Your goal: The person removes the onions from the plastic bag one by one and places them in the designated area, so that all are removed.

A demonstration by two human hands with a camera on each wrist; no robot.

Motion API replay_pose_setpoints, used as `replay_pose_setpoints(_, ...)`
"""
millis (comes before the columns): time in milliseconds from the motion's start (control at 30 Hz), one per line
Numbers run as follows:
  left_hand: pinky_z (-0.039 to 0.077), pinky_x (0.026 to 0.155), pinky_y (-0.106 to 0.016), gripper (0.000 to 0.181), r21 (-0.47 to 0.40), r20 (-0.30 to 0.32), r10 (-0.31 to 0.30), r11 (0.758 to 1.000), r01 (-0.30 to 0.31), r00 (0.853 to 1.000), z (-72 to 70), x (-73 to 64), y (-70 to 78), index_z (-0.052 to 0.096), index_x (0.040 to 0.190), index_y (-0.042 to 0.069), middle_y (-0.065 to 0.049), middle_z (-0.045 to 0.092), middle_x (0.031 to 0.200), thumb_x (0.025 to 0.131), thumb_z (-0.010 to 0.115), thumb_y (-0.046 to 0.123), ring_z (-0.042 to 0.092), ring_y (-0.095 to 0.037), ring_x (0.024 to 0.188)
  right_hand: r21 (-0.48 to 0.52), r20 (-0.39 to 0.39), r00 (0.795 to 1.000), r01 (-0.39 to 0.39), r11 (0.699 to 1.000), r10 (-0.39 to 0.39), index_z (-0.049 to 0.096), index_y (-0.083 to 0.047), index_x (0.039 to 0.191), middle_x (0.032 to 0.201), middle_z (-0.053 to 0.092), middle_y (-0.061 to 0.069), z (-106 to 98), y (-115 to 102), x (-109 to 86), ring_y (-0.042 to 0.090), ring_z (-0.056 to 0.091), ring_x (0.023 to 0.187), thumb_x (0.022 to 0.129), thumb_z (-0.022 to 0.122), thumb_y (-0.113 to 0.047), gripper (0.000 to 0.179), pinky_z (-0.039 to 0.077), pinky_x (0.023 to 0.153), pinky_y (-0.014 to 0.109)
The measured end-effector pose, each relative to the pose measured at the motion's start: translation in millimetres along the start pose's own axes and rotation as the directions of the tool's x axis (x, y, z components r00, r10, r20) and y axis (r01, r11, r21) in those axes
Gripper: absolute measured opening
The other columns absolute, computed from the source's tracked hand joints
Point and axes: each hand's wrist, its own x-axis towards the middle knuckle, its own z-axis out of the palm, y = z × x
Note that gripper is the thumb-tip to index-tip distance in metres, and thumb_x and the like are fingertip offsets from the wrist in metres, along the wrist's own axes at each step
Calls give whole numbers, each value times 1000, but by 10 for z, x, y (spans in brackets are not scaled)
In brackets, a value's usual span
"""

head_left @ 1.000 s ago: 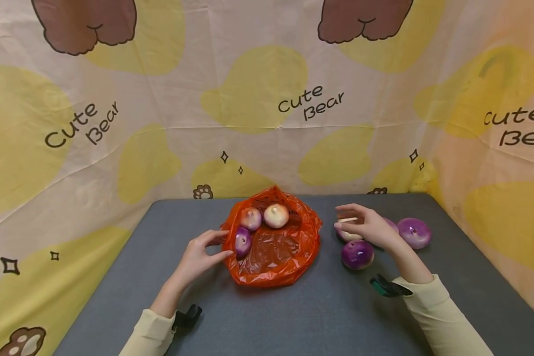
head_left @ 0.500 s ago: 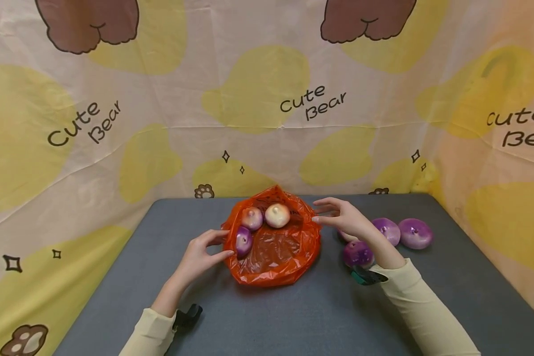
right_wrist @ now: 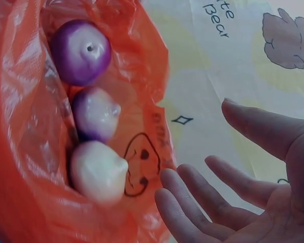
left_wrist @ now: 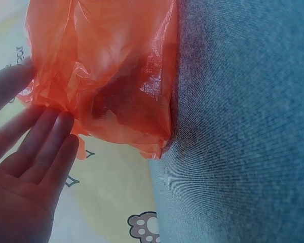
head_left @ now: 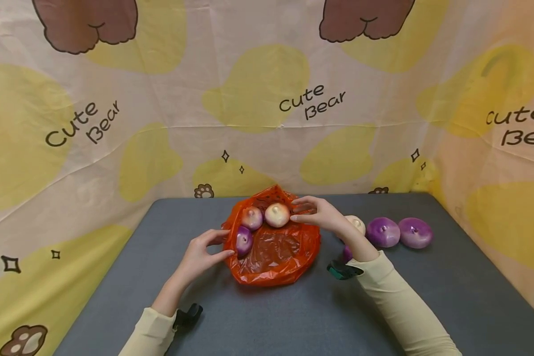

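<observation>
An orange-red plastic bag stands wide-mouthed on the table. Inside it lie a purple onion, a purple-and-white onion and a whitish onion. At the bag's left side is my left hand; its nearly straight fingers and thumb touch the plastic, standing apart from each other. My right hand hovers by the bag's right rim, fingertips reaching over the mouth near the whitish onion. Its fingers are spread and hold nothing in the right wrist view.
Right of the bag, two purple onions sit side by side. A whitish onion and another purple onion are partly covered by the right forearm. The grey table ends at a printed cloth backdrop.
My right hand has moved left, from above the loose onions to the bag's right rim. The left hand stays at the bag's side, and the onions in the bag have not moved.
</observation>
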Motion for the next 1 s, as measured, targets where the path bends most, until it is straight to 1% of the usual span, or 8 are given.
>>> replay_pose_setpoints(133,54,84,-49,44,2,2,3,1000,-3,1000,7,1,-20,63,115,-3,-17,66,108,75,79,4,65,-35,95,5,15,1000,18,1000,-18,54,-8,130,131,55,20,80,-33,86,35,53,121,87,70,-24,49,50,94,44)
replay_pose_setpoints(300,54,84,-49,45,7,-5,-2,1000,2,1000,61,8,-217,63,116,0,-16,66,109,75,79,6,66,-34,96,-5,34,999,17,1000,-17,53,-5,131,128,58,20,187,-90,178,32,56,117,87,69,-23,50,54,88,39)
replay_pose_setpoints(367,54,84,-48,46,12,-7,3,1000,-3,1000,76,9,-295,64,117,3,-13,66,110,75,80,11,66,-30,96,4,41,999,12,1000,-13,53,-5,131,127,59,20,236,-110,216,31,57,115,88,68,-23,49,55,86,38)
replay_pose_setpoints(467,55,85,-43,45,10,-4,14,1000,-13,1000,73,8,-350,65,117,9,-7,67,110,76,80,19,67,-24,96,37,57,998,-6,999,4,54,-5,130,126,59,20,313,-110,282,31,58,113,88,68,-21,47,55,85,37)
replay_pose_setpoints(567,55,84,-45,44,-4,1,10,1000,-10,1000,42,-1,-206,65,116,5,-10,67,109,76,80,15,67,-28,96,90,69,997,-22,996,16,54,-3,130,125,59,21,402,-76,353,30,59,112,89,66,-17,44,55,86,36)
replay_pose_setpoints(700,54,84,-51,42,-13,5,1,1000,-1,1000,3,-8,9,63,114,-3,-18,66,108,75,78,3,65,-36,95,175,87,995,-71,982,56,53,-1,131,126,57,22,519,-73,448,28,61,109,88,67,-15,47,53,92,41)
replay_pose_setpoints(800,53,84,-51,43,-8,8,7,1000,-7,1000,10,-7,-19,63,114,-3,-18,66,108,75,78,3,65,-36,95,184,86,991,-119,976,105,53,-3,131,126,58,21,599,-94,514,26,63,106,87,70,-18,50,51,93,45)
replay_pose_setpoints(1000,53,85,-52,46,0,4,-10,1000,10,1000,81,0,-271,63,118,1,-15,66,111,75,79,8,65,-33,97,131,67,990,-134,982,126,57,-5,128,121,62,17,778,-74,644,27,63,105,88,67,-16,43,51,92,48)
